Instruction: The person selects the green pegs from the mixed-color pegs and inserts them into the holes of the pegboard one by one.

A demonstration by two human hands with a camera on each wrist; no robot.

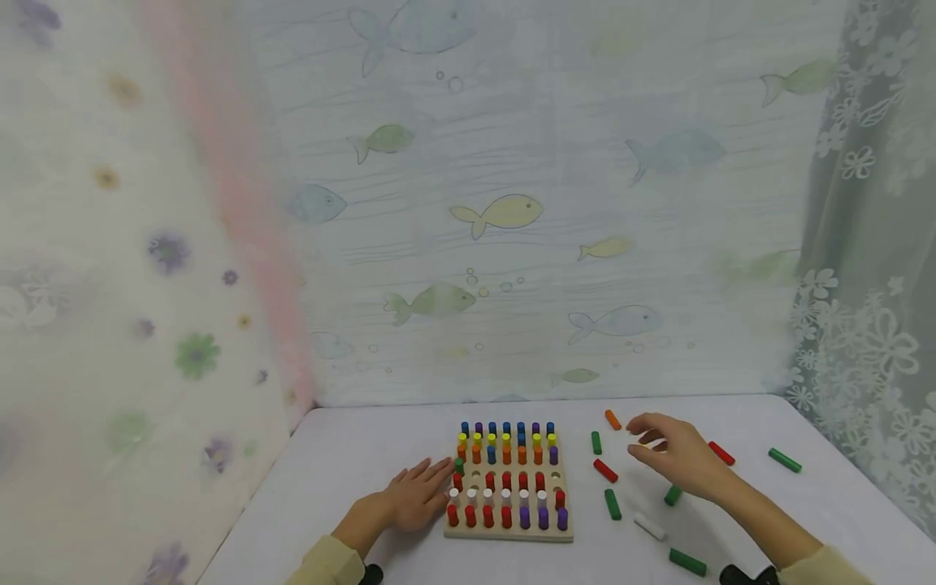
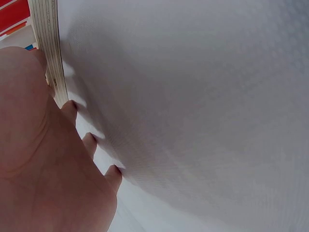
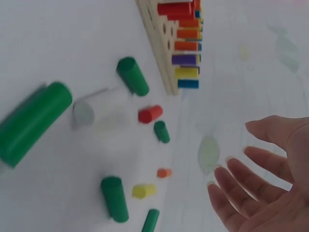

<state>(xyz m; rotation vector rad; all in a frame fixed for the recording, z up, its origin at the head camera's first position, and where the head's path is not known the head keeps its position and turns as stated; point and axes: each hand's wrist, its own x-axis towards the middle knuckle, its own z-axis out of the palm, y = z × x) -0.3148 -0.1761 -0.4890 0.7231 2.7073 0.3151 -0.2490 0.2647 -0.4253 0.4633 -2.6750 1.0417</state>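
Left hand (image 1: 418, 497) flat against pegboard (image 1: 509, 532) edge; right hand (image 1: 676, 457) spread wide over scattered pegs (image 1: 612, 504)

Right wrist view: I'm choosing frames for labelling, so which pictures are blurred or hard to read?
Right wrist view: the nearest green peg and white peg are smeared, while the right hand stays fairly sharp. Head view: evenly lit, the curtains soft at the edges, the pegboard clear. Left wrist view: the left hand fills the corner and shades the table beside its fingers.
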